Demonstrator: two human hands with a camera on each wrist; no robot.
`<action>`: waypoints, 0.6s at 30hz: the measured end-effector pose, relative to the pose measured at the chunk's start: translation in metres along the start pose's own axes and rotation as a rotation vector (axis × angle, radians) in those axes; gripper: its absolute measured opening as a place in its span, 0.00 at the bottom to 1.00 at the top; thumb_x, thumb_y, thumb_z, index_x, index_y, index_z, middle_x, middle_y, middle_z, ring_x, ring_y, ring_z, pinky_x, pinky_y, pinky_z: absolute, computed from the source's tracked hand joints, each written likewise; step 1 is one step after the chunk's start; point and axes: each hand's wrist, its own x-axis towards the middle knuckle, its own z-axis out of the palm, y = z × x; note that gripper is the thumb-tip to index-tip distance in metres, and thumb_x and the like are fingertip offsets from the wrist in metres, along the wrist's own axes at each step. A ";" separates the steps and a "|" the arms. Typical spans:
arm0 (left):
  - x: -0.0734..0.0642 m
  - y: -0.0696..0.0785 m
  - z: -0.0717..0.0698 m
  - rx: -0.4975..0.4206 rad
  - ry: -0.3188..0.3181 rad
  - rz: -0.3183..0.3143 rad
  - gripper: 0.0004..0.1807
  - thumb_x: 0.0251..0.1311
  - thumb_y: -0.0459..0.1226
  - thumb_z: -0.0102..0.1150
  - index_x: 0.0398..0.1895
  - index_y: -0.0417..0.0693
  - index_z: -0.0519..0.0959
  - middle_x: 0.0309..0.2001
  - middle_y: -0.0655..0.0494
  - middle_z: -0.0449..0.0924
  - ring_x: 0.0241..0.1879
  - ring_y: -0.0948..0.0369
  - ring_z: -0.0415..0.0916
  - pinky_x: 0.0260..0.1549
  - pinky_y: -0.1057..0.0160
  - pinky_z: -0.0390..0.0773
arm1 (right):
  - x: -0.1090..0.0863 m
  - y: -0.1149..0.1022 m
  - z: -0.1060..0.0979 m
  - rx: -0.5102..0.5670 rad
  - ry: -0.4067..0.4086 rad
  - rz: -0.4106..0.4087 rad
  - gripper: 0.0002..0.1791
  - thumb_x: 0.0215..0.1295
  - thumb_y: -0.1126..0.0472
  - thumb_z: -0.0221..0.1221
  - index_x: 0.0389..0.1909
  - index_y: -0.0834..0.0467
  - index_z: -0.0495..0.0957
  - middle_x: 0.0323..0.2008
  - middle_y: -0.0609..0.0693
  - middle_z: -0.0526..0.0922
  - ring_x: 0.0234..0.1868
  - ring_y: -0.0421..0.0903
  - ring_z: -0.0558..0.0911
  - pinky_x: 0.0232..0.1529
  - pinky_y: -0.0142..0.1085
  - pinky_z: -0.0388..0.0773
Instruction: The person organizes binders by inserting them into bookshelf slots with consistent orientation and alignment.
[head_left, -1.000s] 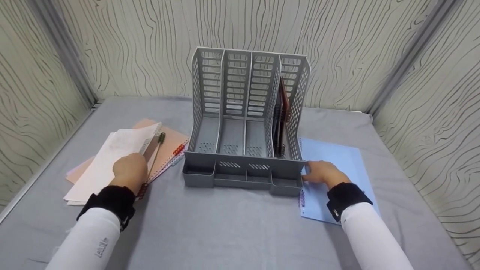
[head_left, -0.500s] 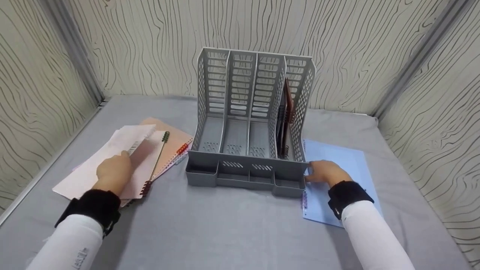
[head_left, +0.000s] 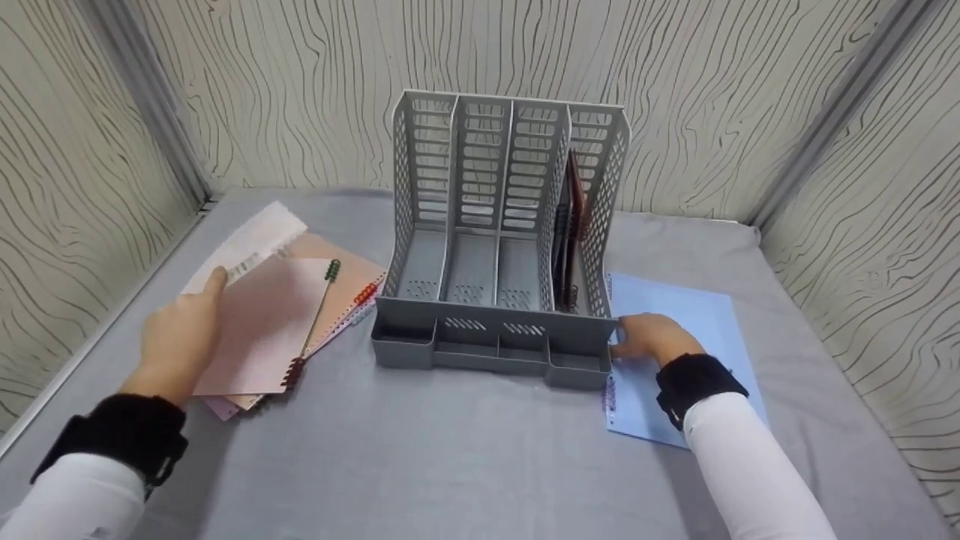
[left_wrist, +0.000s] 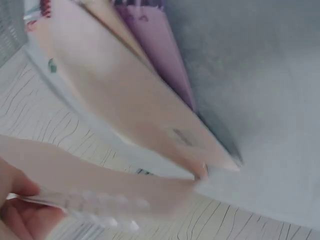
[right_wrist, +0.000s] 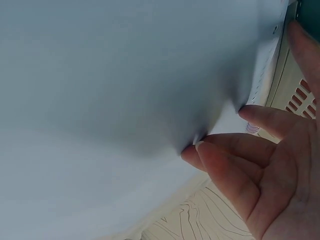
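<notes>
My left hand (head_left: pixel 178 341) pinches a pale pink notebook (head_left: pixel 251 238) with clear binding rings by its ring edge. The notebook hangs over the left side of a fanned pile, where a pink notebook (head_left: pixel 266 326) with green and dark red rings lies on top. In the left wrist view, the held notebook (left_wrist: pixel 95 175) tilts away from the pile. My right hand (head_left: pixel 651 341) is at the front right corner of a grey desk organizer (head_left: pixel 491 312). In the right wrist view, its fingertips rest on a light blue notebook (right_wrist: pixel 100 90), and one finger reaches along the organizer's side.
Dark brown and black notebooks (head_left: pixel 574 202) stand in the organizer's rightmost slot. Peach paper (head_left: pixel 352 262) and a purple notebook (left_wrist: pixel 160 45) show from under the pile. A grey cloth (head_left: pixel 450 450) covers the table, with patterned panels (head_left: pixel 510 45) around it.
My left hand has drawn the clear-ringed notebook off the pile toward the left and turned it, uncovering the pink notebook below. My right hand stays at the organizer's corner.
</notes>
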 end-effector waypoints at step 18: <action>-0.008 0.044 -0.023 -0.373 0.423 0.015 0.25 0.63 0.28 0.45 0.65 0.44 0.64 0.32 0.24 0.76 0.24 0.32 0.74 0.21 0.37 0.73 | -0.001 0.001 -0.001 -0.040 -0.003 0.002 0.35 0.60 0.48 0.58 0.60 0.69 0.66 0.54 0.72 0.71 0.55 0.69 0.69 0.55 0.59 0.64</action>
